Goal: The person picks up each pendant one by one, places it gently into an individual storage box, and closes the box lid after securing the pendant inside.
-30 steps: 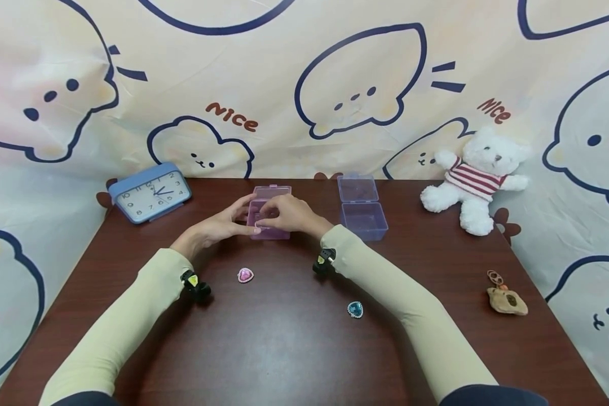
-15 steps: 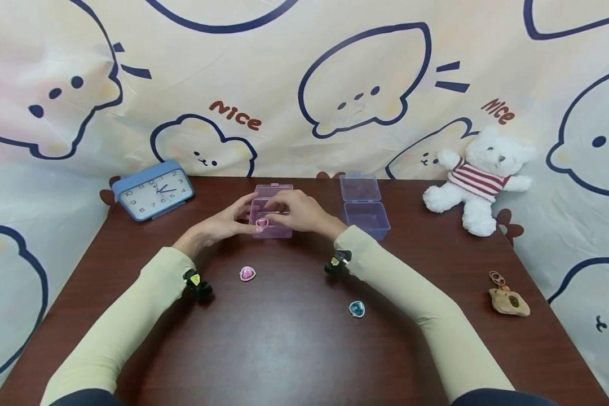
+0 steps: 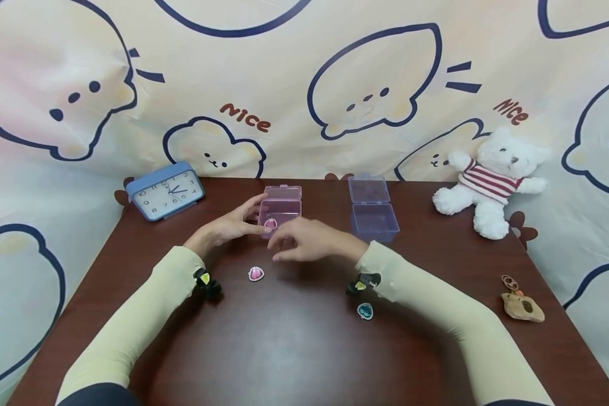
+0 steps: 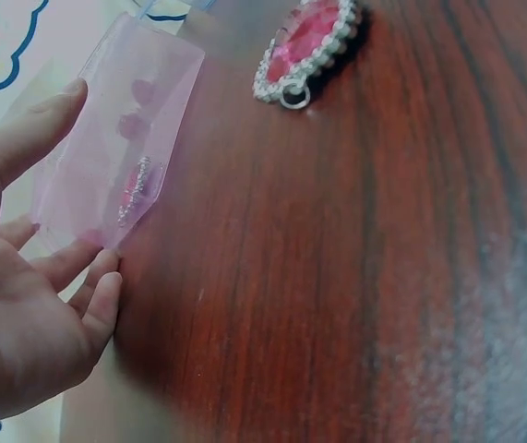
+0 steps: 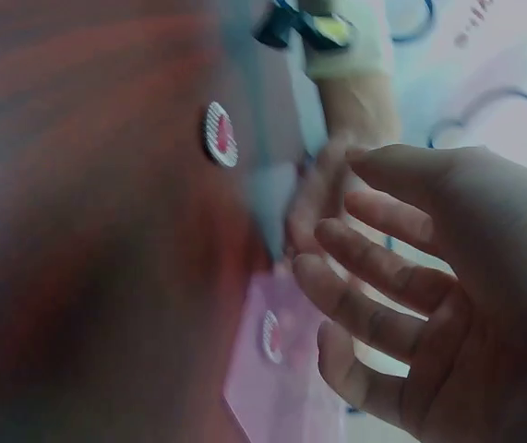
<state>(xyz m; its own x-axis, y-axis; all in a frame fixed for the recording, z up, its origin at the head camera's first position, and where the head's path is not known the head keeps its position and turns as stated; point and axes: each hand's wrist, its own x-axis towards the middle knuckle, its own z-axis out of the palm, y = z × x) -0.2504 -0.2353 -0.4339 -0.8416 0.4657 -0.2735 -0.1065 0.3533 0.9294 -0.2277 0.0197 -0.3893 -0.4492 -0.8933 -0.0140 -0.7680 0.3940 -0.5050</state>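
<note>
My left hand (image 3: pixel 228 226) grips the open pink plastic box (image 3: pixel 286 207) by its left side, thumb toward the front corner. A pink heart charm with a silvery beaded edge (image 3: pixel 270 224) lies inside the box and shows through its wall in the left wrist view. Just right of and in front of the box, my right hand (image 3: pixel 307 241) hovers with loosely bent fingers and nothing in them. A second pink heart charm (image 3: pixel 256 274), with a small metal ring (image 4: pixel 295 93), rests on the table nearer me. Below my right wrist lies a blue heart charm (image 3: pixel 365 311).
An open purple plastic box (image 3: pixel 374 219) stands to the right of the pink one. A blue clock (image 3: pixel 167 192) is at the back left, a white teddy bear (image 3: pixel 492 175) at the back right. A tan keychain (image 3: pixel 523 306) lies near the table's right edge.
My right hand has come out of the pink box, moving toward me and to the right. The charm inside, hidden at first, now shows. My left hand stays at the box.
</note>
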